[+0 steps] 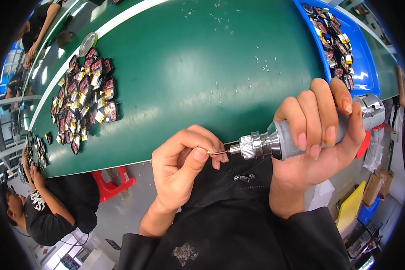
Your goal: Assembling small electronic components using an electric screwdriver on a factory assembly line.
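Note:
My right hand [317,130] is wrapped round the grey body of an electric screwdriver [281,139], which lies level with its bit pointing left. Its silver collar [252,146] leads to a thin dark bit. At the tip of that bit, my left hand [180,162] pinches a tiny pale screw [209,153] between thumb and forefinger; the other fingers curl behind the bit. Both hands are held over the near edge of the green table [175,85]. Small loose screws [265,67] lie scattered on the tabletop beyond them.
Several small black electronic units with wired parts [83,96] are heaped at the left, beside a round metal dish [88,43]. A blue tray [364,67] at the far right holds more. Another person [49,211] works at the left, near a red stool [117,182].

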### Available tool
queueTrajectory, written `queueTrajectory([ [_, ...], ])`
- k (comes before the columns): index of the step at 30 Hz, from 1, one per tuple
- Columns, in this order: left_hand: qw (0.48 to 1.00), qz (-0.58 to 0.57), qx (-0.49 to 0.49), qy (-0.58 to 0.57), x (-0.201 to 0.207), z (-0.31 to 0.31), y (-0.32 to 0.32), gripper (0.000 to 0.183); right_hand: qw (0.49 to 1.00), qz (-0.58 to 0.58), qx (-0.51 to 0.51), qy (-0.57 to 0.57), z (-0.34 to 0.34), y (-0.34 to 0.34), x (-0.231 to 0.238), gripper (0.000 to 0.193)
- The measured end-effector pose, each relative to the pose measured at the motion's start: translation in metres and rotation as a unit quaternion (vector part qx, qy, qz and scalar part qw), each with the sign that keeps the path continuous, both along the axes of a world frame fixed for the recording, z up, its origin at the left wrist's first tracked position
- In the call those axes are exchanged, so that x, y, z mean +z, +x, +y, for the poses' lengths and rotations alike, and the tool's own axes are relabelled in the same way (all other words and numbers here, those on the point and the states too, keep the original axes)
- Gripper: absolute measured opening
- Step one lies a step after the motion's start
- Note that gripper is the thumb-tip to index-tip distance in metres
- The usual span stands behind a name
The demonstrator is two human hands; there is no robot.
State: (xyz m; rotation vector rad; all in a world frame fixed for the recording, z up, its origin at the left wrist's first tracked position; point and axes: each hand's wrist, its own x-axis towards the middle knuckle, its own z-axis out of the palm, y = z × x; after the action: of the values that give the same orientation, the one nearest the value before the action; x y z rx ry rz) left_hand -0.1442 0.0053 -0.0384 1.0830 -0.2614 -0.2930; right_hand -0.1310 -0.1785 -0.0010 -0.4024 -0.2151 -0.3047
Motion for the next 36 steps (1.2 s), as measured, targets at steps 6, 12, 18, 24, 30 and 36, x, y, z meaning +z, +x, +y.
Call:
queueTrajectory([
  [6, 0.999, 0.007, -0.016, -0.029, -0.002, 0.002, -0.001, 0.017, 1.0, 0.008, -0.006, 0.008, 0.006, -0.001, -0.002, 0.017],
  [12, 1.0, -0.001, -0.015, 0.016, 0.002, 0.004, -0.002, 0.014, 1.0, -0.007, -0.004, -0.028, 0.004, -0.006, -0.001, 0.018],
  [18, 0.902, -0.271, 0.09, 0.325, 0.009, -0.004, 0.005, 0.009, 0.997, -0.008, 0.005, -0.072, -0.005, -0.004, -0.01, 0.02],
  [24, 0.922, -0.22, 0.023, 0.318, 0.01, -0.007, 0.013, 0.007, 0.998, 0.001, 0.008, -0.057, -0.011, 0.002, -0.014, 0.019],
  [30, 0.868, -0.284, 0.088, 0.397, 0.024, 0.018, 0.052, 0.026, 0.999, 0.025, -0.015, -0.038, -0.014, 0.015, -0.022, 0.02],
  [36, 0.785, -0.233, 0.208, 0.535, 0.058, 0.054, 0.166, 0.023, 0.99, 0.129, -0.045, 0.019, -0.001, 0.014, -0.037, 0.018],
])
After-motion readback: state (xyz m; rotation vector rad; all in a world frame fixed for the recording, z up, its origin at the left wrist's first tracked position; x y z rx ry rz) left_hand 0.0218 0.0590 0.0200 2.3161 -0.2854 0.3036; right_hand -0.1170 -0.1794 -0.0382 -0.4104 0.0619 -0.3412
